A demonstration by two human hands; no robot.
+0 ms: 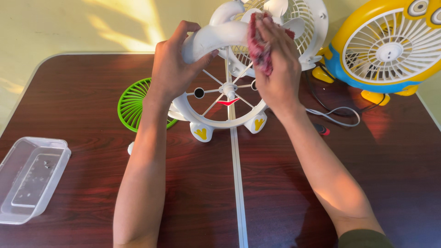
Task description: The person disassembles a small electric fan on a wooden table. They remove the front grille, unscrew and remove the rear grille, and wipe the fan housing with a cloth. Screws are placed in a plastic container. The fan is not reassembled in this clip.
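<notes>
Risk: white desk fan (229, 69) tips off its small feet on the dark wood surface (275, 183). Left hand (172, 69) grips its curved top; right hand (275, 69) presses a red cloth (258, 50) there. Hard wiping could also snag the white cord (337, 115).
</notes>
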